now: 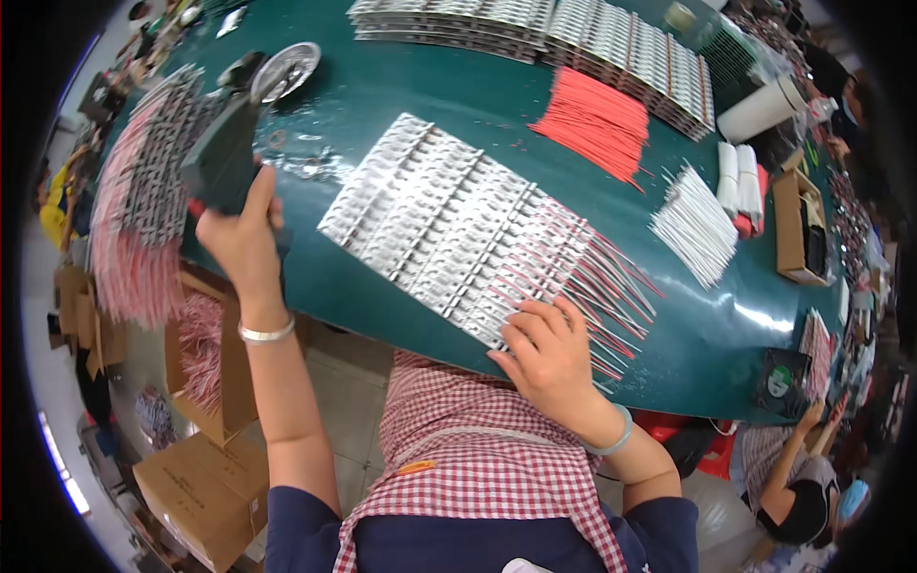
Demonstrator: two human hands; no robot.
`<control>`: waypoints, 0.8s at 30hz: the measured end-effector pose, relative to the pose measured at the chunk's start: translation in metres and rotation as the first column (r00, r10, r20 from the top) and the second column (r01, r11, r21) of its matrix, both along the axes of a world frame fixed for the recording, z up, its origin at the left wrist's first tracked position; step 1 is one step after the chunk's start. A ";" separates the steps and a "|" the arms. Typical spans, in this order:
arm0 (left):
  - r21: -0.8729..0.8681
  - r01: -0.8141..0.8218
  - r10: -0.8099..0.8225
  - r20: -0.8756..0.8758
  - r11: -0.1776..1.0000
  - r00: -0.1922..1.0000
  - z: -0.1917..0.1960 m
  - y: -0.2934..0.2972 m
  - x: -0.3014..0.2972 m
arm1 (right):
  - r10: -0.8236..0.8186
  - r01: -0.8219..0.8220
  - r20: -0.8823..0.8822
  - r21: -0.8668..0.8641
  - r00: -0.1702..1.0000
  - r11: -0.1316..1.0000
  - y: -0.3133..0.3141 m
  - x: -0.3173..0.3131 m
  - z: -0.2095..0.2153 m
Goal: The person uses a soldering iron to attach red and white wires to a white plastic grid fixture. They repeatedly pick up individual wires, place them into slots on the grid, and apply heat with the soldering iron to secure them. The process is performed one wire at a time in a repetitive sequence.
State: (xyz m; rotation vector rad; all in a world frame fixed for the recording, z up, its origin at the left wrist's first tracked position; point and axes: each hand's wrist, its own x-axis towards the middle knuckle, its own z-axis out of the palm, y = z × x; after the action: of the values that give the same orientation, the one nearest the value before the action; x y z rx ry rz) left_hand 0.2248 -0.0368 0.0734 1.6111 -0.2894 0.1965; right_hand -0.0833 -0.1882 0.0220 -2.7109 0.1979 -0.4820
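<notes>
My left hand [241, 234] is closed around the grip of a dark, blocky handheld tool [222, 158], raised over the table's left side. Motion smears the tool, so its exact kind is unclear. Flat on the table lies a silver panel [430, 220] of repeated small metal parts. Thin red and white wires [616, 286] lie across its right end and stick out past it. My right hand [549, 358] rests on the panel's near right corner, fingers bent and slightly apart over the wires, thumb by the edge.
Stacked panels [621, 57] line the far edge, near red wires [597, 119] and white wires [695, 227]. Wired panels [143, 181] overhang the left edge above an open carton [234, 382]. A metal dish [287, 73], white bottle [761, 110] and cardboard box [793, 229] stand around. A co-worker [802, 487] sits right.
</notes>
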 end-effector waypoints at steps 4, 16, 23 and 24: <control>-0.088 0.066 -0.073 -0.084 0.994 0.994 -0.011 0.016 -0.025 | 0.043 -0.038 -0.047 0.103 0.998 0.994 -0.009 -0.004 0.016; -0.125 0.075 -0.100 -0.214 0.989 0.972 -0.018 0.029 -0.107 | -0.147 0.220 0.246 -0.304 0.958 0.927 -0.200 0.130 -0.020; -0.104 0.012 -0.041 -0.277 0.995 0.960 -0.024 0.052 -0.121 | -0.197 0.280 0.247 -0.364 0.949 0.888 -0.211 0.154 -0.047; -0.112 0.015 -0.046 -0.280 0.994 0.959 -0.025 0.054 -0.122 | -0.206 0.288 0.248 -0.360 0.947 0.888 -0.210 0.154 -0.047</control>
State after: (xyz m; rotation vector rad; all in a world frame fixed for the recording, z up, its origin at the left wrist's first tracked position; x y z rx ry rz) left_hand 0.1028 0.0170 0.0486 1.5029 -0.0818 -0.0425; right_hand 0.0704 -0.3979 -0.0254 -3.0087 0.4394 -0.9646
